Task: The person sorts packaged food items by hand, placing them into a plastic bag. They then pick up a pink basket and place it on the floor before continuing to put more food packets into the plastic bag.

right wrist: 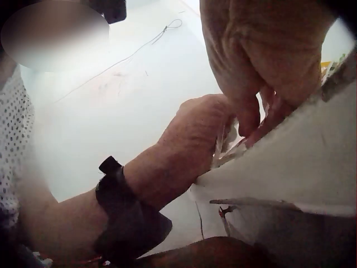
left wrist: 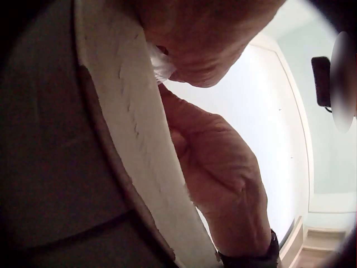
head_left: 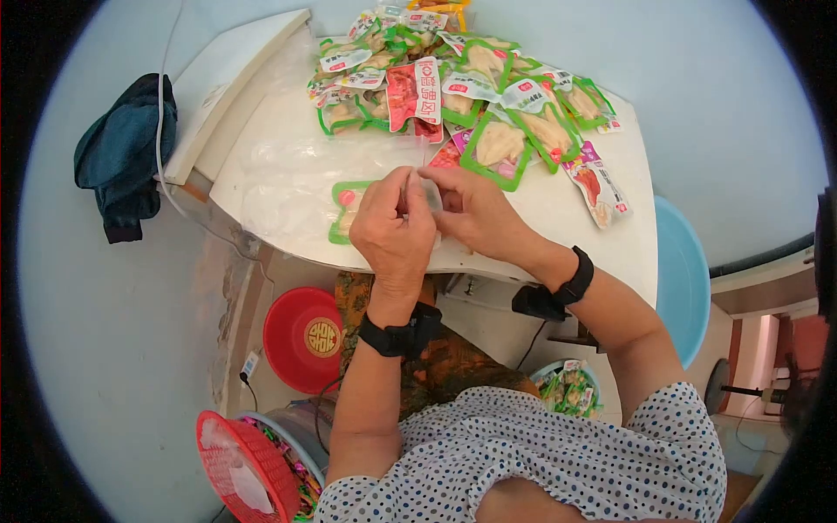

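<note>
The white surface point(head_left: 602, 257) has a curved outline and stands against pale blue walls point(head_left: 750, 157). At its near edge, both hands are close together. The left hand point(head_left: 397, 218) has its fingers curled, and thumb and finger pinch a piece of clear plastic point(head_left: 425, 197). The right hand point(head_left: 479, 209) pinches this same plastic between thumb and forefinger, and its other fingers are bent. A green-edged packet point(head_left: 343, 199) lies on the surface just beside the left hand, which partly covers it. A transparent sheet point(head_left: 305, 166) lies around it; whether the packet is inside or beneath, I cannot tell.

Along the far side of the surface there is a loose heap of packets point(head_left: 497, 74), many with green borders and pale contents. A red-and-white packet point(head_left: 414, 91) rests among them, and a purple-topped packet point(head_left: 599, 185) lies at the right end of the heap.

At the left, a white panel point(head_left: 231, 83) rises by the surface, and a dark blue cloth point(head_left: 126, 148) hangs near the wall with a white cable point(head_left: 160, 122) passing over it. Lower are a red basin point(head_left: 281, 349) and, nearer, a red basket point(head_left: 277, 475) over a bucket point(head_left: 307, 440) of colourful packs. On the right side stands a light blue tub point(head_left: 684, 279). A smaller container point(head_left: 595, 381), filled with green packs, is below the surface.
</note>
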Tool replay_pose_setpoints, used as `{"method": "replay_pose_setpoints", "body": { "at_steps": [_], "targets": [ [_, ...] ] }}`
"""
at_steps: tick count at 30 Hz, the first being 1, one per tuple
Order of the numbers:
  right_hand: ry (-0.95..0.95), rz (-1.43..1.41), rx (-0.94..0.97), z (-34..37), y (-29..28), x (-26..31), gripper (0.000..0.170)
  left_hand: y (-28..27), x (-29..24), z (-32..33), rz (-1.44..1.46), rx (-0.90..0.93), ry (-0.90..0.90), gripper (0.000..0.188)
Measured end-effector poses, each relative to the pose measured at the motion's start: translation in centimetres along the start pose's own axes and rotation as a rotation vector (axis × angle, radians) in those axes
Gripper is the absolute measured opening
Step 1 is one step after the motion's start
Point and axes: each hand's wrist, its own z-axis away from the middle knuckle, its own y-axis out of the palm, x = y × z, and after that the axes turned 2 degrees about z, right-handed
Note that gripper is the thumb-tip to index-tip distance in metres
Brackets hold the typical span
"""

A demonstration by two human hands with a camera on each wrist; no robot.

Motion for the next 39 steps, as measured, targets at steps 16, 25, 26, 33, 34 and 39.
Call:
{"method": "replay_pose_setpoints", "body": {
  "at_steps": [16, 25, 26, 33, 34, 39],
  "targets": [
    [0.241, -0.568, 0.021, 0.1, 0.1, 1.1, 0.013, 0.0, 0.1, 0.2, -0.02, 0.013, -0.01, 0.011],
    [0.256, -0.557, 0.377, 0.3, -1.7, 2.5, 0.022, 0.2, 0.4, 0.2, 0.009, -0.039, 0.035, 0.011],
    [0.2, -0.439, 0.258, 0.2, -1.8, 2.1, 0.021, 0.2, 0.2, 0.2, 0.009, -0.025, 0.012, 0.011],
    [0.038, 0.155, -0.504, -1.3, -7.2, -1.2, 0.033, 0.0, 0.5, 0.4, -0.025, 0.046, -0.062, 0.014],
    [0.008, 0.324, -0.568, -1.3, -8.4, -2.2, 0.037, 0.1, 0.5, 0.4, -0.023, 0.049, -0.069, 0.014],
    [0.053, 0.755, -0.625, -1.1, -12.1, -6.7, 0.06, 0.2, 0.5, 0.3, -0.05, 0.052, -0.038, 0.014]
  ]
}}
